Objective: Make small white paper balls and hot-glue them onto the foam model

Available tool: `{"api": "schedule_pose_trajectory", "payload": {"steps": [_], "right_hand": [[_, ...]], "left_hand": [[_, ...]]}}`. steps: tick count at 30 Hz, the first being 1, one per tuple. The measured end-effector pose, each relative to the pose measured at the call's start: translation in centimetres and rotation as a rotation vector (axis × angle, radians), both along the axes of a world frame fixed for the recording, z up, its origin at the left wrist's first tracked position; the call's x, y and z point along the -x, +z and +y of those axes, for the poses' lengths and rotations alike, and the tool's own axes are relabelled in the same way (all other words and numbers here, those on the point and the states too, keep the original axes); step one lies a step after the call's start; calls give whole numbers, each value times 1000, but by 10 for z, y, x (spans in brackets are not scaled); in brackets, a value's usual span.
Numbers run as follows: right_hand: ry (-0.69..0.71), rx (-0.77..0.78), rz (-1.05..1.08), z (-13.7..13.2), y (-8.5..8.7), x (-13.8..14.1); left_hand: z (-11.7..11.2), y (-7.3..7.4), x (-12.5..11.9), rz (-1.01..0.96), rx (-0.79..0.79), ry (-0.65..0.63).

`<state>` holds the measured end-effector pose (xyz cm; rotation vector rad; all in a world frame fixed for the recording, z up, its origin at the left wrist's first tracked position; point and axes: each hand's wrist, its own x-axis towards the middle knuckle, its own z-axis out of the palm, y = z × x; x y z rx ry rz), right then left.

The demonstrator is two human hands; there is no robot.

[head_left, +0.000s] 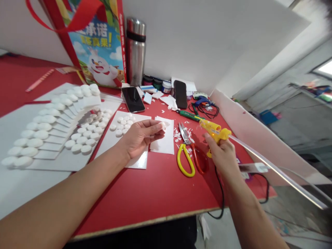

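Observation:
Between the fingertips of my left hand (141, 135) is a small white piece (162, 126), mostly covered by the fingers. It is held over a white paper sheet (166, 143). My right hand (223, 152) is wrapped round a yellow hot glue gun (214, 129), its nozzle pointing left. A long clear glue stick (275, 169) runs out of its back end to the right. Left of my left hand, small white discs (123, 121) lie on a white board (138, 160). Scissors (185, 138) with one yellow and one red handle rest between my hands.
Rows of white oval pieces (43, 126) and more discs (85, 138) cover boards at the left. A phone (133, 99), a dark case (180, 94), a green-handled tool (190, 115), a steel flask (136, 52) and a printed bag (100, 52) stand or lie farther back. White scraps surround the scissors.

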<state>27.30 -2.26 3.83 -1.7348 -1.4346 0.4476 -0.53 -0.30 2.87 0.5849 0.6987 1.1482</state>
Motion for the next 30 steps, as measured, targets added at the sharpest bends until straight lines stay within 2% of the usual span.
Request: {"api": "schedule_pose_trajectory", "payload": {"steps": [4, 8, 12, 16, 19, 22, 24, 26, 28, 30], "right_hand": [[-6, 69, -118, 3, -10, -8], [-97, 82, -249, 3, -10, -11], [-73, 110, -321, -1, -9, -17], [13, 129, -487, -35, 4, -15], [32, -43, -611, -72, 25, 6], [162, -242, -405, -85, 45, 42], [282, -222, -193, -71, 50, 67], [406, -64, 49, -45, 44, 86], [457, -31, 295, -20, 32, 97], [477, -4, 448, -3, 17, 104]], "left_hand": [[0, 0, 0, -17, -6, -10], [0, -1, 0, -25, -17, -33], [0, -1, 0, -34, -6, -45], [-1, -1, 0, -48, -2, -46], [-2, -2, -1, -60, 0, -56], [-3, -2, -2, -70, 5, -88], [-4, 0, -3, -67, 3, -104], [-5, 1, -3, -66, 0, -100], [-4, 3, -3, -75, -5, -83], [-3, 3, -2, -82, -10, -72]]}}
